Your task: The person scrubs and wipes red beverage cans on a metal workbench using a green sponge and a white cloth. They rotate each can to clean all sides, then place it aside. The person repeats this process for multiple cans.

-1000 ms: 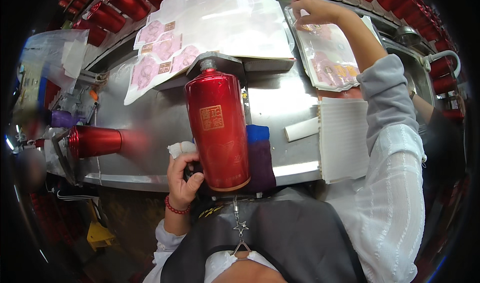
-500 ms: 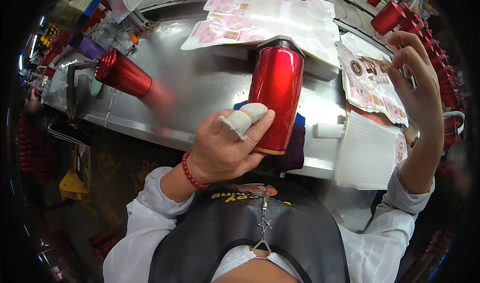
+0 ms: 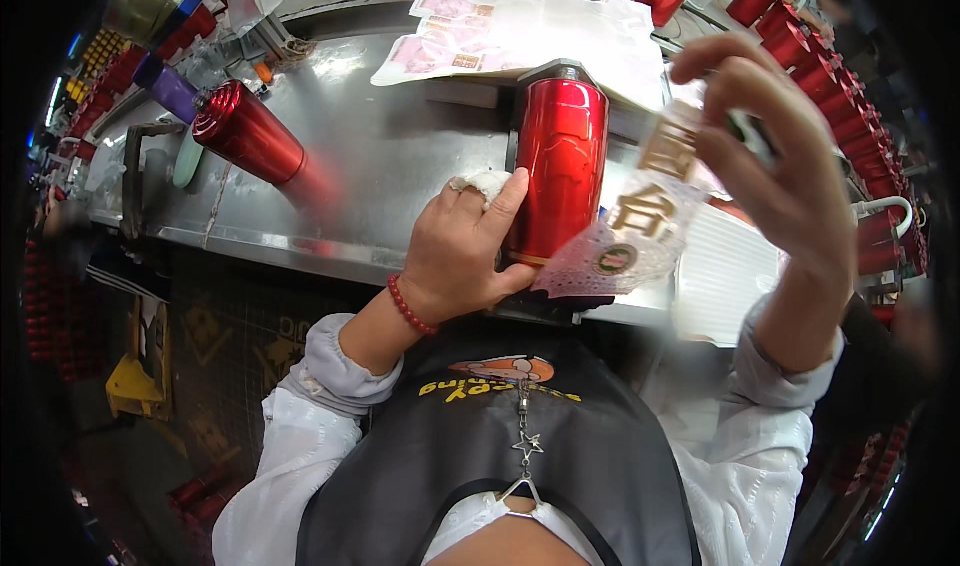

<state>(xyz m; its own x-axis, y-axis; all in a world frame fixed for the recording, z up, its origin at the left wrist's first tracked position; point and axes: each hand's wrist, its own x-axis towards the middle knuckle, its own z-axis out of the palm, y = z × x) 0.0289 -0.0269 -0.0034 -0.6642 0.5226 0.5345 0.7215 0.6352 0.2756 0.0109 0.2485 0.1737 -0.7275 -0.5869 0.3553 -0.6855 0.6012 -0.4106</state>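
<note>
Bottle (image 3: 562, 161), glossy red, touched by our half-curled left hand (image 3: 455, 246), grip unclear; right hand (image 3: 795, 176) pinches pink-gold decal film (image 3: 640, 241), which we'd keep flat, edge-held.

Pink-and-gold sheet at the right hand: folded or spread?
Spread: the sheet shows one broad printed face between the right hand and the red bottle, with no fold visible.
</note>
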